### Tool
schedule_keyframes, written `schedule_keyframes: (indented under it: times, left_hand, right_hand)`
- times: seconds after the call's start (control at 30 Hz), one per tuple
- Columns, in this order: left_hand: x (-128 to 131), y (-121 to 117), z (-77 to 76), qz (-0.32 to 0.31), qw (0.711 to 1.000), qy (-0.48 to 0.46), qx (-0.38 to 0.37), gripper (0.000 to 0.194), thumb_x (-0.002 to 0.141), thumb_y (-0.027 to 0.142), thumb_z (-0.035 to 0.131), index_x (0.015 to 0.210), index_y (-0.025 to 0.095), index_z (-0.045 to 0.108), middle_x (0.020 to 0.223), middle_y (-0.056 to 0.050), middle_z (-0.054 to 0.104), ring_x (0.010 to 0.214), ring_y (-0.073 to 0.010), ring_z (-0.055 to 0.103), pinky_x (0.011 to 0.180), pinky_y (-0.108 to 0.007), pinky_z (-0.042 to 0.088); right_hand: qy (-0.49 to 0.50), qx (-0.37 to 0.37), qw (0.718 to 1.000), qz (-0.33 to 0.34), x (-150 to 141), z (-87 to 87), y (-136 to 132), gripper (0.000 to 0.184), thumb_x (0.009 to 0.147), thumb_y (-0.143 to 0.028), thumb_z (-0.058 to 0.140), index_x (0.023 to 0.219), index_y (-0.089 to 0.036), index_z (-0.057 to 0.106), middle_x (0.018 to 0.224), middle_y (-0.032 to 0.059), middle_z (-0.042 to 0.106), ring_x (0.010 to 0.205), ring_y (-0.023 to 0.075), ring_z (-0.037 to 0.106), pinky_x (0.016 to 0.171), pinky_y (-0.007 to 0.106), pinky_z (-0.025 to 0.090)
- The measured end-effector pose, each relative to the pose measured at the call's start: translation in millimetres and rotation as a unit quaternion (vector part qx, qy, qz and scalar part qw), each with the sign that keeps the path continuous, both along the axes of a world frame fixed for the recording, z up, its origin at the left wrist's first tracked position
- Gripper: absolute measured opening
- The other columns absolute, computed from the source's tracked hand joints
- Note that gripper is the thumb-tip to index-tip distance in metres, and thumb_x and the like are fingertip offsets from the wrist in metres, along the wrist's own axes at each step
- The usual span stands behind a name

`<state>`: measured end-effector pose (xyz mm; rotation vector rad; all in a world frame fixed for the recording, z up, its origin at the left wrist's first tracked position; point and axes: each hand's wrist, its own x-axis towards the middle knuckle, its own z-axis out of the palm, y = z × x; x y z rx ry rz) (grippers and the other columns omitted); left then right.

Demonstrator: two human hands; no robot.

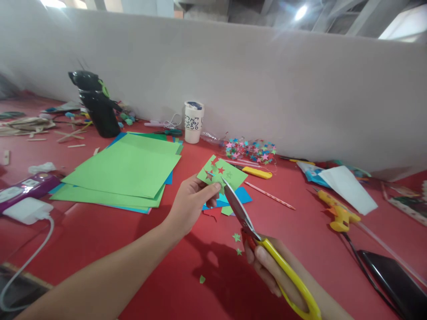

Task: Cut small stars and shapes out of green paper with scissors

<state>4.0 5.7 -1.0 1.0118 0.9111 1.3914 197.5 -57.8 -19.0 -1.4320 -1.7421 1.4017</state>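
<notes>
Broadly, the red table [162, 289] has its widest open room at the near side. At left the sheets [123, 164] overlap, their right edges near the left hand [192, 199]. Fingers of the right hand [268, 264] grasp the scissors [237, 204], tip over the card [236, 175]; left thumb and fingers pinch that card's near edge, above the table. Two green stars [236, 238] lie between the hands.

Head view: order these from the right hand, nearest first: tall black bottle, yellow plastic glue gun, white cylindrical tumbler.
From the right hand:
1. Yellow plastic glue gun, off to its right.
2. White cylindrical tumbler, ahead and left.
3. Tall black bottle, farthest left.
</notes>
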Motion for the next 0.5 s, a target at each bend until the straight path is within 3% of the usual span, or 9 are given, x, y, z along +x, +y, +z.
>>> schedule_keyframes:
  times: [0.5]
  left_hand:
    - [7.4, -7.4, 0.8, -0.016, 0.998, -0.048, -0.027, 0.015, 0.074, 0.025, 0.065, 0.067, 0.016, 0.055, 0.054, 0.004, 0.057, 0.047, -0.0063, 0.050, 0.050, -0.020, 0.040]
  right_hand:
    - [0.018, -0.021, 0.997, -0.069, -14.3, 1.9, -8.2, 0.056, 0.076, -0.077, 0.038, 0.067, -0.022, 0.042, 0.046, -0.0113, 0.031, 0.033, 0.0062, 0.025, 0.035, 0.019, 0.018]
